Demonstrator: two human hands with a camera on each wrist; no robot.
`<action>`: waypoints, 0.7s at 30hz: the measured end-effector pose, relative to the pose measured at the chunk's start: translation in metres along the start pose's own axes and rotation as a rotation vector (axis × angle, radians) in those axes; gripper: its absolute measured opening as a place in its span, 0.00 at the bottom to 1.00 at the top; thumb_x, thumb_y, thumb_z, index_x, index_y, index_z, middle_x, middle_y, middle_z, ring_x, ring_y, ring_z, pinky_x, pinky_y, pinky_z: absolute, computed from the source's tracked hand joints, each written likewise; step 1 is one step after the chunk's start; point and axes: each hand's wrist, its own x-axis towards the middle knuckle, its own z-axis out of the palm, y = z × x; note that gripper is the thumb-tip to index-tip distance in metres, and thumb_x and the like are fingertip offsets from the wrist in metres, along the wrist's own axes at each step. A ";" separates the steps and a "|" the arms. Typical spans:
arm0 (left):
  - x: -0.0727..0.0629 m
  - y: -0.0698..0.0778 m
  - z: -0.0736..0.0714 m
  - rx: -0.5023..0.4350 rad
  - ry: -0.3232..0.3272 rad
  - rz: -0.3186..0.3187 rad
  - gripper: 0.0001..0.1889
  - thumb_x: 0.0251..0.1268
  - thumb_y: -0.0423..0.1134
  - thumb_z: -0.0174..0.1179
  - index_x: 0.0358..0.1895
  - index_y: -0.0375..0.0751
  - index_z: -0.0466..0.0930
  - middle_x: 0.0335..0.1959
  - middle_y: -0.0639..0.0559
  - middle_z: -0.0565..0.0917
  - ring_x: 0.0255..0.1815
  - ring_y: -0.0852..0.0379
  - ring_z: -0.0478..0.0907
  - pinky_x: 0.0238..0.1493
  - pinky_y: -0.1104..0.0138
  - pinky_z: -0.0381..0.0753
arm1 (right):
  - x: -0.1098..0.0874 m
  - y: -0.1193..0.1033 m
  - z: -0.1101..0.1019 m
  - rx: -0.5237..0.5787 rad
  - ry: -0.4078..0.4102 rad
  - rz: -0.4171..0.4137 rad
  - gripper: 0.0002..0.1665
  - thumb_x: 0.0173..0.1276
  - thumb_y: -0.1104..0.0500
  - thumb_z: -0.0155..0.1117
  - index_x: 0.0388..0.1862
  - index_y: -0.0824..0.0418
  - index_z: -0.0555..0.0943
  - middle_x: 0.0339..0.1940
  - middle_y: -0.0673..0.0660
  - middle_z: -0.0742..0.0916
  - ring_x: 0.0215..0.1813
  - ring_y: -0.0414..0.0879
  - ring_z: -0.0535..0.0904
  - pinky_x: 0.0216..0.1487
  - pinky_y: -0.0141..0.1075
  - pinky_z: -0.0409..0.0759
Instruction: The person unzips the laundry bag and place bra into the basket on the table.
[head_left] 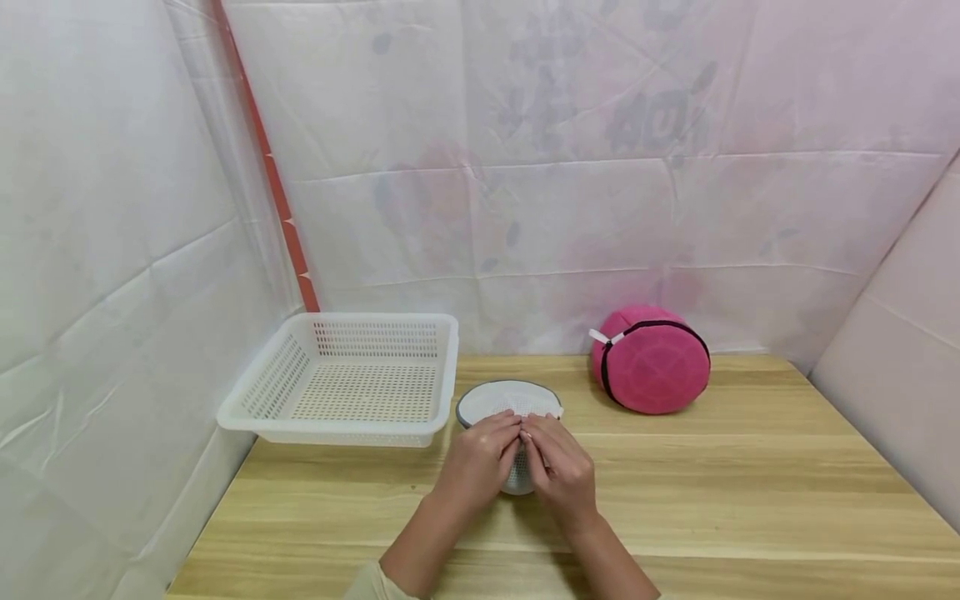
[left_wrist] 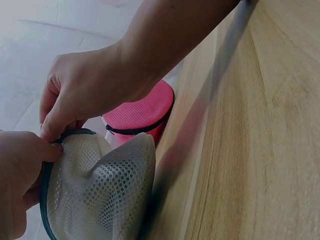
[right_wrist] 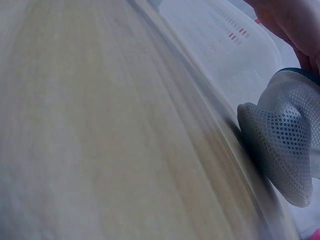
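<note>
Backdrop [head_left: 562,208]: pale printed sheeting, creased, hung behind and at both sides of a wood-grain table [head_left: 750,500]. Entries run left to right.

Red strip [head_left: 264,158]: slanting down the backdrop, its lower end behind the basket.

Basket [head_left: 330,427]: white plastic, slotted walls and base, at the table's far left.

White bag [head_left: 487,398]: mesh, dark trim [left_wrist: 46,195] round its edge, near the middle of the table, just right of the basket. Walls dented and folded in the left wrist view; whether its underside touches the table cannot be told. A small pale tab [head_left: 556,413] shows at its right edge. Risks, as judged: with so little of the edge gripped, the trim could slip from the fingertips; the soft wall, poorly braced, could cave in further; if the trim carries a zip, a loose fold of mesh could be caught in it. A hard tug on the edge could strain the stitching.

Left hand [head_left: 477,454]: narrow, thumb and fingers pinching the trim. Pale sleeve [head_left: 375,583] at the forearm.

Right hand [head_left: 562,458]: likewise narrow, fingertips pinching the trim right beside those of the left, the two sets meeting or nearly so. The exact finger contact is partly hidden.

Pink bag [head_left: 658,368]: mesh, rounded, black zip [head_left: 663,322] with a white pull [head_left: 598,335]; near the backdrop, well apart from both hands.
</note>
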 end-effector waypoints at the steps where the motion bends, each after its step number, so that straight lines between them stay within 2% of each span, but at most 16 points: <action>1: 0.000 0.000 0.000 -0.002 0.006 0.000 0.10 0.59 0.33 0.68 0.45 0.37 0.88 0.45 0.47 0.89 0.51 0.53 0.86 0.55 0.64 0.83 | 0.000 0.000 0.000 -0.001 -0.001 -0.002 0.12 0.71 0.62 0.62 0.34 0.70 0.87 0.35 0.64 0.89 0.39 0.56 0.86 0.63 0.39 0.79; 7: -0.001 -0.003 0.001 -0.014 0.028 0.000 0.09 0.58 0.35 0.69 0.43 0.38 0.88 0.43 0.48 0.89 0.49 0.53 0.86 0.54 0.65 0.84 | 0.001 0.000 -0.001 0.004 -0.005 -0.009 0.11 0.70 0.63 0.63 0.34 0.71 0.87 0.35 0.64 0.89 0.38 0.56 0.86 0.63 0.40 0.79; 21: -0.001 -0.006 -0.002 -0.034 -0.001 -0.026 0.08 0.57 0.33 0.70 0.40 0.37 0.89 0.43 0.47 0.89 0.49 0.53 0.86 0.53 0.63 0.84 | -0.001 0.009 -0.005 -0.027 0.035 0.042 0.13 0.70 0.62 0.63 0.35 0.72 0.87 0.34 0.65 0.89 0.39 0.58 0.87 0.65 0.37 0.77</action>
